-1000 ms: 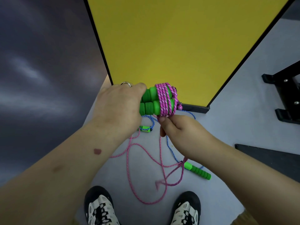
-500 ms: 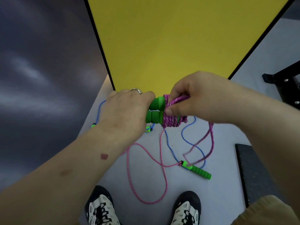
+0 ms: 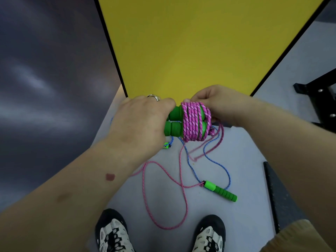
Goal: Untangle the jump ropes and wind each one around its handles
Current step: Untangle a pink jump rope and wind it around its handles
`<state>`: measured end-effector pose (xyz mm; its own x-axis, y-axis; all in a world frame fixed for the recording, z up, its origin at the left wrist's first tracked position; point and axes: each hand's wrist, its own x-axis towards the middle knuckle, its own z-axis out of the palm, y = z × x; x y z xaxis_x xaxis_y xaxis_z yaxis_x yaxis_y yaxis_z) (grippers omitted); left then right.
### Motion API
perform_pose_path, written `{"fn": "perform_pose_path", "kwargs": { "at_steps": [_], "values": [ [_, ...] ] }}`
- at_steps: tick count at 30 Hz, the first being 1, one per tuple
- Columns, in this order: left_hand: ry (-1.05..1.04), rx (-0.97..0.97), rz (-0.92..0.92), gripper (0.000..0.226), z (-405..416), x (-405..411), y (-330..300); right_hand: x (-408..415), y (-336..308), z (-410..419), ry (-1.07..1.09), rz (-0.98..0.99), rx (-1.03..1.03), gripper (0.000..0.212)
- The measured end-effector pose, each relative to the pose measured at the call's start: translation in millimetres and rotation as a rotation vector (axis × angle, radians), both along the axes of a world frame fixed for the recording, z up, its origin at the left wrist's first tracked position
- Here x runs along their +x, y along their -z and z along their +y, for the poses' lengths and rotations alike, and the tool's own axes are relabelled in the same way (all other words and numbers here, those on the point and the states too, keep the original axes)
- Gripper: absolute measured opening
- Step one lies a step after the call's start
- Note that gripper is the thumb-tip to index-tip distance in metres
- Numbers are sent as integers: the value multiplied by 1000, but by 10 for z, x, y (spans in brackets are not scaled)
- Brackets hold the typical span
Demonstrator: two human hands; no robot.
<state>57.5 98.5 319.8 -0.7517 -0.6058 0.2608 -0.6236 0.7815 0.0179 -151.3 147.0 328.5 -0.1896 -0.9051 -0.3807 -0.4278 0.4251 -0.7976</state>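
- Far left is a dark, blurred wall (image 3: 45,79); nothing on it can be made out.
- The left hand (image 3: 140,122), with a ring (image 3: 154,97) on one finger, is curled round the near ends of two green handles (image 3: 172,122) held side by side.
- A pink rope (image 3: 195,122) is wound in tight turns round both handles, just right of the left hand's grip.
- The right hand (image 3: 221,104) sits at the far end of the coil, its fingers pinching the rope at the top turn; a loose pink strand hangs down from there toward the floor.
- The two hands are close together, with only the wound coil between them.
- Behind the hands stands a yellow board (image 3: 200,42) with a black edge.
- On the pale floor (image 3: 245,151) below lie a second loose pink rope (image 3: 163,197) and a blue rope (image 3: 218,164), crossing each other.
- A small green and blue handle (image 3: 167,145) lies under the left hand.
- Another green handle (image 3: 221,191) lies on the floor to the right, joined to the loose pink rope.
- Two black and white shoes (image 3: 112,233) stand at the bottom edge.
- A black frame (image 3: 320,99) stands at the far right.
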Motion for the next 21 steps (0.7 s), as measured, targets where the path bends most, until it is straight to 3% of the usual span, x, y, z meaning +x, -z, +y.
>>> {"fn": "perform_pose_path", "kwargs": {
  "at_steps": [4,7,12,21],
  "values": [
    [-30,1,1,33,-29,31,-12,117,245,151,-60,227,80,17],
    [-59,3,2,34,-32,28,15,313,333,314,-89,214,97,19],
    [-113,-4,7,36,-68,32,9,657,411,542,-114,214,76,46],
    [-129,16,-57,38,-88,35,103,870,-208,704,-167,351,-58,40]
  ]
}}
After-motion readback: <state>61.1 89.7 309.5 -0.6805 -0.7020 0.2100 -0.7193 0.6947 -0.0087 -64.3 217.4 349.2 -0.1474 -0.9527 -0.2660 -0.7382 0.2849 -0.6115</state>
